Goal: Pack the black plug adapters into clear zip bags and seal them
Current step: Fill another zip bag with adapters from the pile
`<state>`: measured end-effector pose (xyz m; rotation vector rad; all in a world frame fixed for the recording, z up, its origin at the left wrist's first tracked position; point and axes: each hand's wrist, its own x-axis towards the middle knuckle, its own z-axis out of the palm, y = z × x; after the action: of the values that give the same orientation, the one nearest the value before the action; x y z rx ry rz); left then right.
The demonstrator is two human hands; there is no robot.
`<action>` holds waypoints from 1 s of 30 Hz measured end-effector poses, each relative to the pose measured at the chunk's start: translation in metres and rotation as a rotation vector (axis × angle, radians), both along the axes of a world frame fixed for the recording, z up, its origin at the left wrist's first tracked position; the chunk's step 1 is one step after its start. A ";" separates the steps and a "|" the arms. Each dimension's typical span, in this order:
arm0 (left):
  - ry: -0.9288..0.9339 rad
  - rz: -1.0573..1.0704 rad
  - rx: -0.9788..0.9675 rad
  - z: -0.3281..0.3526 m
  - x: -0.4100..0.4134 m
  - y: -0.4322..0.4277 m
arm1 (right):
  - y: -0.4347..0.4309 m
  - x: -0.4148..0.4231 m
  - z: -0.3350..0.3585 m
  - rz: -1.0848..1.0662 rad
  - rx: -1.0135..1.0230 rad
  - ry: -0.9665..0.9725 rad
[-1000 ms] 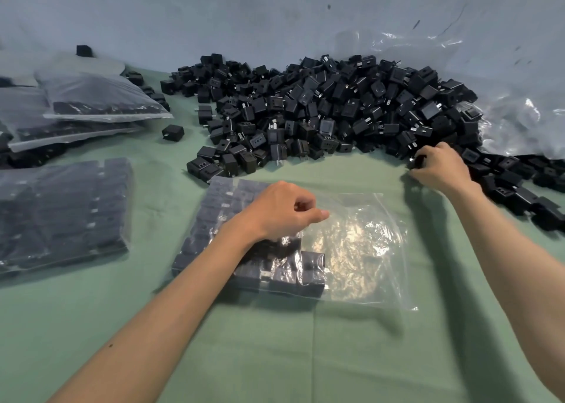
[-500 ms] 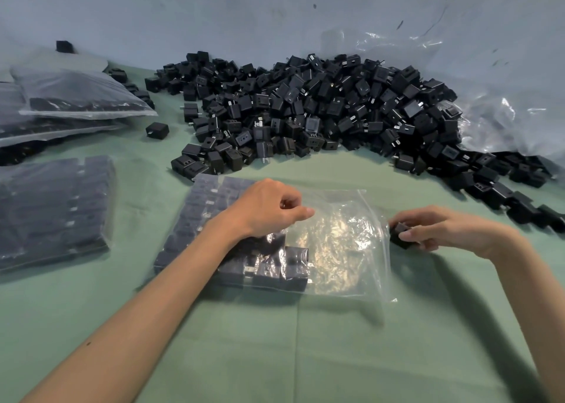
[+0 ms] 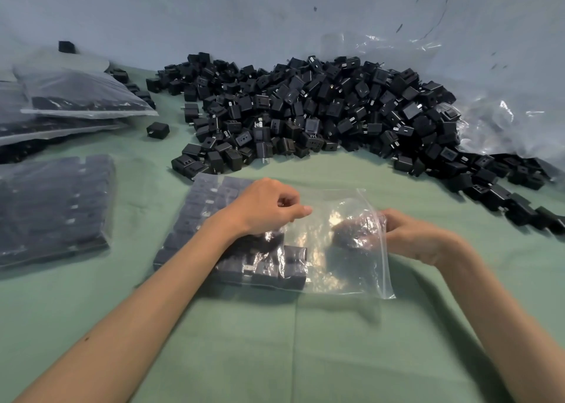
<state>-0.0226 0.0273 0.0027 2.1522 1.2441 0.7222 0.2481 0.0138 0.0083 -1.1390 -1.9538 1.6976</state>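
A clear zip bag (image 3: 345,268) lies flat on the green cloth in front of me, its left part filled with rows of black plug adapters (image 3: 214,210). My left hand (image 3: 263,207) rests on top of the bag and pinches its upper film. My right hand (image 3: 409,237) is at the bag's open right edge, its fingers inside and closed on a black adapter (image 3: 351,234) that shows blurred through the plastic. A big loose heap of black adapters (image 3: 305,109) lies beyond the bag.
Filled bags lie at the left: one flat (image 3: 52,207) and a stack (image 3: 76,96) behind it. A single adapter (image 3: 158,129) sits apart near the stack. Crumpled clear plastic (image 3: 504,121) lies at the right against the grey-blue wall. Green cloth (image 3: 275,341) covers the table.
My right hand took an adapter from the heap, came back toward me and pushed it into the bag's open right side. My left hand stayed on the bag.
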 end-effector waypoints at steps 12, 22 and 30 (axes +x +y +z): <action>-0.003 -0.013 0.016 0.003 0.000 -0.002 | -0.023 -0.066 -0.026 -0.138 -0.120 0.299; -0.005 -0.013 0.002 0.003 0.000 -0.002 | -0.023 -0.064 -0.026 -0.161 -0.128 0.265; -0.016 -0.047 0.007 0.003 0.001 -0.004 | -0.022 -0.068 -0.031 -0.271 -0.040 0.280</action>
<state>-0.0220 0.0231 0.0055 2.1692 1.1810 0.7236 0.1804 -0.0077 -0.0226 -1.0590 -1.5305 1.6548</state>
